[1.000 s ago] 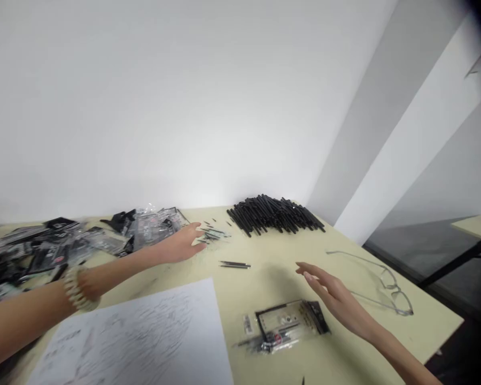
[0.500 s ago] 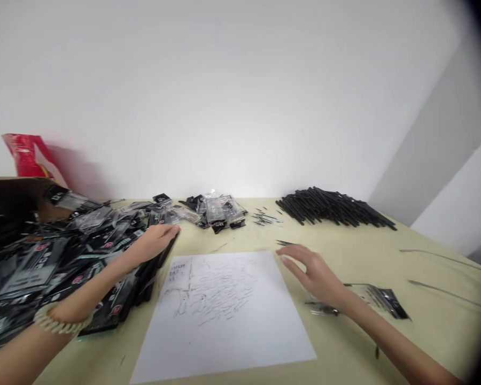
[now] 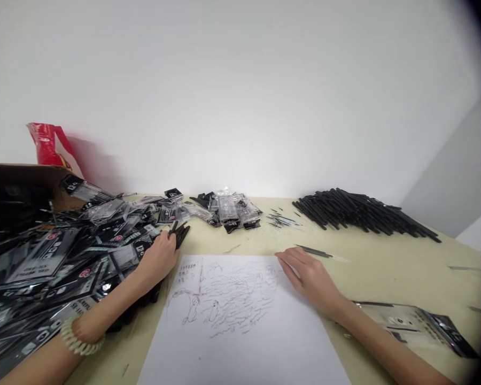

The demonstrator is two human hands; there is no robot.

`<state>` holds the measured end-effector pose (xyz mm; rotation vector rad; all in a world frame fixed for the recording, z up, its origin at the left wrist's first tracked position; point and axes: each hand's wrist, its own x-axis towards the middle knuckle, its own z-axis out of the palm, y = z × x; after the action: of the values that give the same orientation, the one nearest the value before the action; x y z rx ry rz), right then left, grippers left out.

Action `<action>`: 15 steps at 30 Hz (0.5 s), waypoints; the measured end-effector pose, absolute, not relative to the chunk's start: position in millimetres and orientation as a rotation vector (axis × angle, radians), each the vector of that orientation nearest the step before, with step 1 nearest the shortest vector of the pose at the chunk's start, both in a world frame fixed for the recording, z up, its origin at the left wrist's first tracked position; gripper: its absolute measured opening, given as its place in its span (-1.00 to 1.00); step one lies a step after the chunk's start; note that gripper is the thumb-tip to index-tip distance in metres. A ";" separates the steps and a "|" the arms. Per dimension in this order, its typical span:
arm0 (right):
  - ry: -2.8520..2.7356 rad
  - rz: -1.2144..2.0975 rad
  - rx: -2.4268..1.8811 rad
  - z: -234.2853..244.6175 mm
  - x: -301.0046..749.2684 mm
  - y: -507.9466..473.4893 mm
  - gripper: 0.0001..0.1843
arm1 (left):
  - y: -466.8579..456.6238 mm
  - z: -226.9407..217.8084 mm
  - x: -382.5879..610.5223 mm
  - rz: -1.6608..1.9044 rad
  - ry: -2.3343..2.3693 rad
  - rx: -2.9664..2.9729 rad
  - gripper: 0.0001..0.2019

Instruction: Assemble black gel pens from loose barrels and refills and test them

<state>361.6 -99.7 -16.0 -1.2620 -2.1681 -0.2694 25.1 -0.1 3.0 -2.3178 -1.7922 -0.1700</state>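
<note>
My left hand point(image 3: 160, 258) is closed, its fingers curled round a black pen point(image 3: 173, 226) whose end sticks up past the knuckles. More black pens point(image 3: 181, 234) lie right beside those fingers, along the edge of a heap of pen packets point(image 3: 104, 219). On the upper right corner of a sheet of white paper point(image 3: 240, 355) rests my right hand point(image 3: 310, 275), palm down, fingers stretched out and holding nothing. Pen-line drawings and some handwriting cover the sheet's upper part. Just beyond the right fingertips lie thin dark refills point(image 3: 315, 251).
A big pile of black pens point(image 3: 356, 211) lies at the back right. Packets point(image 3: 232, 208) and loose thin refills point(image 3: 282, 218) are at the back middle. At the left stand a cardboard box point(image 3: 64, 200) and a red bag point(image 3: 50, 144). A clear packet point(image 3: 412, 323) lies by my right forearm.
My left hand has come down from flat above the pens and curled round one. My right hand has settled onto the paper's corner. The view has shifted slightly.
</note>
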 end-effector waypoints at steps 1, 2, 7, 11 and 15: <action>-2.173 -0.268 -1.264 -16.9 360.9 -99.4 -0.75 | 2.8 2.1 24.1 -0.168 -1.799 -2.323 -0.79; -2.177 -0.265 -1.266 -17.8 360.1 -98.9 -0.75 | 5.8 1.2 22.8 -0.170 -1.805 -2.331 -0.79; -2.183 -0.262 -1.286 -19.0 357.0 -99.4 -0.75 | 17.9 -1.8 14.6 -0.241 -1.816 -2.395 -0.86; -2.177 -0.268 -1.313 -18.9 354.8 -100.4 -0.76 | 21.3 4.3 11.4 -0.423 -1.819 -2.464 -0.90; -2.185 -0.263 -1.333 -21.6 353.4 -99.6 -0.77 | 15.8 18.4 13.4 -0.730 -1.895 -2.496 -0.84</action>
<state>353.4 -99.6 -21.6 -1.3330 -2.1846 -0.2631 13.4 15.8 18.4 -2.4956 -1.8949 -0.7304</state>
